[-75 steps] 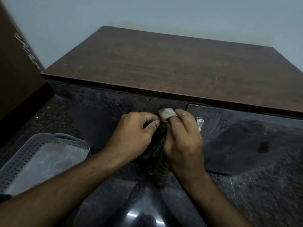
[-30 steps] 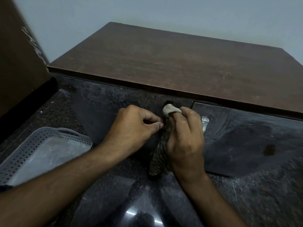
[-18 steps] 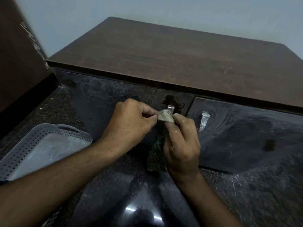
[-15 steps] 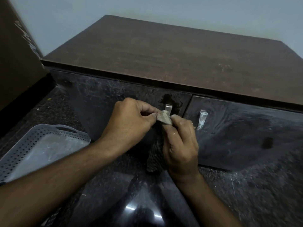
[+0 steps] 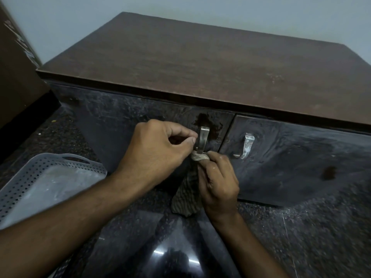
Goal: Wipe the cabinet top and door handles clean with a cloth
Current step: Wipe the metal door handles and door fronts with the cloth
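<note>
The right hand [image 5: 218, 183] grips the cloth [image 5: 188, 195], its bunched tip pressed at the foot of the left handle [image 5: 203, 139], while the left hand [image 5: 158, 151] pinches a cloth corner just beside that handle. The pinch is small, so a hard tug could slip the cloth free or swing the door [image 5: 140, 117] open. The other handle [image 5: 246, 146] and the top [image 5: 200, 63] risk being skipped.

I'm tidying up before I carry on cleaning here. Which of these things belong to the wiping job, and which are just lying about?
Part of the job:
- cloth, held by the right hand
- left door handle, with the left hand beside it
- right door handle
- cabinet top

Lying about:
- perforated grey tray on the floor
</note>
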`<state>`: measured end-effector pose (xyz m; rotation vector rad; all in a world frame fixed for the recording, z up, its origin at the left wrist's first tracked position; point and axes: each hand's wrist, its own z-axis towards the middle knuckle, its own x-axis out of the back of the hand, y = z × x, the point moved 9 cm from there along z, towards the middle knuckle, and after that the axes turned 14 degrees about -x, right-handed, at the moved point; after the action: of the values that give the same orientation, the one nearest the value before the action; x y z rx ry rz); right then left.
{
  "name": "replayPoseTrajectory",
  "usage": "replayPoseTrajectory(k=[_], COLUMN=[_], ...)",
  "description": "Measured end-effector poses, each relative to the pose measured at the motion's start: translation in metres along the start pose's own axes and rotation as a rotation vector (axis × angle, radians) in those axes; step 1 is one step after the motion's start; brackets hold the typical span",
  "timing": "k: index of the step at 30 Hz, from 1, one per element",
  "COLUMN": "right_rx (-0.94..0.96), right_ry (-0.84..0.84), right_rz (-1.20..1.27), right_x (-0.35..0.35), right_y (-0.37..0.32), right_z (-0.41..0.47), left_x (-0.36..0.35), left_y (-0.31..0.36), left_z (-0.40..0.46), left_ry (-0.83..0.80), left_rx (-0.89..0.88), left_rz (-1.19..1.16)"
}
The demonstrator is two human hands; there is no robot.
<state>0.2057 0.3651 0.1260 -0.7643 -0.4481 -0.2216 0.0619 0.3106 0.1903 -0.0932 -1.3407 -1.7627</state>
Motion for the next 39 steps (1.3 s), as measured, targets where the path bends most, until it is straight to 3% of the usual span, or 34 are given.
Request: replayPoseTrajectory(k=[4,7,15,27,31,37,39], right_rx=[-0.185,-0.210,-0.190,-0.067,-0.155,-0.090,-0.101], right_ry=[0.139,0.238,0.123,0.115,0.086,0.251,0.228], right_rz=[0.104,0.145,0.056,-0.117,-0.209,-0.134,-0.190], right_x=[0.020,0.035,0.010,0.027,0.018,0.046,0.042], right_y=[-0.006,-0.019,-0.005,-0.020,-0.010,-0.037,-0.034], right_z=[0.000,0.014,0.005,0.021,0.013,0.043,0.037], left_x=[-0.003,-0.003,-0.006,-0.008,-0.008,-0.007,-0.008], left_y=[0.005,0.010,0.015,0.004,0.005,0.005,0.004], left_z=[0.001,0.003,0.004,0.002,0.002,0.003,0.003], left_ry=[-0.013,-0.001,0.017,0.038,0.034,0.026,0.028], left_rx=[-0.031,-0.057,-0.063,-0.035,-0.038,-0.030,-0.021], left_rz=[0.028,0.057,0.063,0.045,0.042,0.029,0.024])
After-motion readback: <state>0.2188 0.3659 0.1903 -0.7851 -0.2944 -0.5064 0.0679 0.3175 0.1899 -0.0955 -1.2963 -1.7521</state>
